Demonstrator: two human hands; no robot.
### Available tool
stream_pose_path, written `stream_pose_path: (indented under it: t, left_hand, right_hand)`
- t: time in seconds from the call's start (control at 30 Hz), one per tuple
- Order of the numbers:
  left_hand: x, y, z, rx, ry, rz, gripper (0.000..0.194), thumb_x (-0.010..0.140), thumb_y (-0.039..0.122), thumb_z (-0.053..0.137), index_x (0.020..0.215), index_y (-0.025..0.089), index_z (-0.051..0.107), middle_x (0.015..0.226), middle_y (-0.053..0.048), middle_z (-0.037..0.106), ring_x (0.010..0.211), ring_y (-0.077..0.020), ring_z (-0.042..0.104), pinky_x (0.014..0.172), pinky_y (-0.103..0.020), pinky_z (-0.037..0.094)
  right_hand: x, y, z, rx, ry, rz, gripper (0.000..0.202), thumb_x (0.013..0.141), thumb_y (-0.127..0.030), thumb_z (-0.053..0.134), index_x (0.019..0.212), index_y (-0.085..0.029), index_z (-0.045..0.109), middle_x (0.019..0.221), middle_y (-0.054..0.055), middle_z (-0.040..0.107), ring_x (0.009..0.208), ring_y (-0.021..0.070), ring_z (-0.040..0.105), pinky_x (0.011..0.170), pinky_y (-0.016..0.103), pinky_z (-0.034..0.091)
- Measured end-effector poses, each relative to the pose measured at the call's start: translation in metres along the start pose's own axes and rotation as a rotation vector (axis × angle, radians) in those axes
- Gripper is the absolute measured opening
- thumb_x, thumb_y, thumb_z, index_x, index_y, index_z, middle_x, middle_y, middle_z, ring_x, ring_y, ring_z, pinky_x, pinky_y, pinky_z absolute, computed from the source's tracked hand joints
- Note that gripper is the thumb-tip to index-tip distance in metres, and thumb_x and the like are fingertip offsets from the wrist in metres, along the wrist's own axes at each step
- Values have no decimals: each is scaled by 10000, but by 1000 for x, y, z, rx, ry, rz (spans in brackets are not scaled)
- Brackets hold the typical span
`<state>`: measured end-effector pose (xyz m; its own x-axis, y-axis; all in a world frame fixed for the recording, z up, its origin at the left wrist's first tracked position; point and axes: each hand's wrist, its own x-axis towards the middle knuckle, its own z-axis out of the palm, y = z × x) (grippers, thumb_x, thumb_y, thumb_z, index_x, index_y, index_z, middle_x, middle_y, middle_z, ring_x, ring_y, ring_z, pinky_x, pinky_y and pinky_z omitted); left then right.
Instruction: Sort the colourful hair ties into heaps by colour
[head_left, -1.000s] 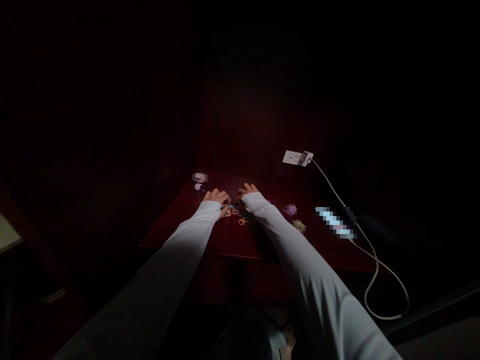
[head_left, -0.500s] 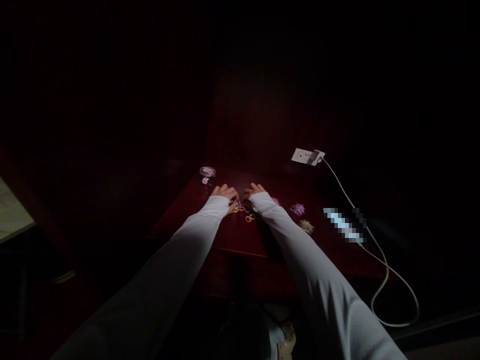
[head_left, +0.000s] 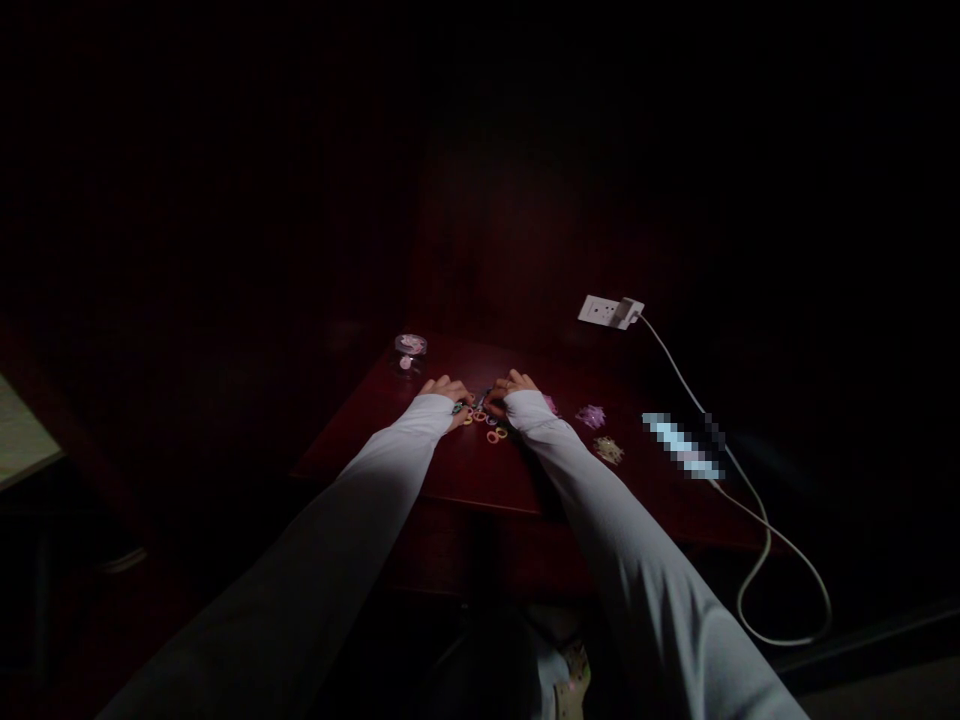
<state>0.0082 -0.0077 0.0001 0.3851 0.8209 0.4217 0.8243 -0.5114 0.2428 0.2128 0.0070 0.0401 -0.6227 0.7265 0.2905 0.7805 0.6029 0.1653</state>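
Note:
Several small coloured rings, which look like hair ties, lie in a loose group on the dark red table. At the left side of the group is my left hand, back upward, with its fingers bent down at the rings. Across from it my right hand is bent in a pinch at the far right side of the group. The hands are a short way apart. Whatever is in either set of fingertips is too small and dark to make out.
A clear jar with pink contents stands at the back left. Right of my right forearm are a purple pile, a beige pile and a partly covered pink one. A blurred-out device is cabled to a wall socket.
My hands have drawn slightly apart, and more of the rings show between them. The whole view has shifted a little. The piles and the jar rest as before.

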Motion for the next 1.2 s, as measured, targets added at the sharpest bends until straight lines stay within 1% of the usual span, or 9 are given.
stream_pose_path:
  t: [0.13,0.23,0.43,0.6,0.73,0.83,0.97,1.07,1.2]
  left_hand:
    - [0,0,0,-3,17,0,185,868,269,629,1031,243,711,1141,-30,694,1072,-243,521,885,-385,372]
    - [-1,2,-3,-7,7,1,188,866,259,629,1035,244,710,1151,-28,693,1078,-245,521,889,-389,371]
    - [-1,5,-7,-9,9,6,185,852,218,630,1024,245,694,1157,-19,688,1081,-246,517,881,-391,375]
    - [-1,8,-9,-10,78,17,160,892,253,590,1031,249,671,1115,-26,680,1050,-240,528,862,-383,380]
    - [-2,12,-12,-24,109,34,156,932,288,560,1046,253,661,1099,-22,686,1039,-230,543,866,-374,377]
    - [-1,14,-13,-15,82,64,165,962,303,527,1033,253,667,1091,-23,696,1044,-222,545,867,-361,370]
    - [1,13,-8,12,12,138,202,989,316,493,1048,254,676,1094,-21,700,1030,-214,542,851,-346,361]
    - [3,11,-4,46,-36,195,216,998,310,476,1024,244,680,1068,-23,701,1011,-211,535,824,-340,349]
    - [4,9,-1,54,-48,200,226,1004,329,474,1017,235,678,1048,-24,698,1006,-209,531,812,-334,336]
  right_hand:
    - [-6,7,-1,32,21,47,229,954,-372,573,963,-254,768,969,57,697,983,223,459,804,332,288]
    - [-9,11,-3,54,39,69,221,947,-379,586,968,-261,772,968,57,706,981,226,457,817,333,281]
    - [-8,6,-6,124,65,68,192,934,-353,608,935,-265,779,962,46,712,977,221,456,841,339,285]
    - [-5,1,-3,279,99,173,177,905,-379,650,952,-282,789,908,34,713,969,217,478,852,338,318]
    - [-15,-1,7,409,132,218,171,878,-381,662,929,-292,799,841,18,715,940,207,508,843,330,356]
    - [-25,-3,18,471,194,247,191,866,-378,653,917,-269,802,836,24,729,945,217,529,869,353,383]
    - [-35,-9,28,545,248,274,176,851,-338,658,882,-231,793,822,39,730,895,225,564,911,410,410]
    - [-39,-11,31,581,282,253,176,856,-341,653,873,-224,783,812,38,722,885,221,584,977,458,401]
    - [-42,-10,31,599,283,296,172,859,-348,653,864,-229,776,786,22,701,849,206,596,1011,495,390]
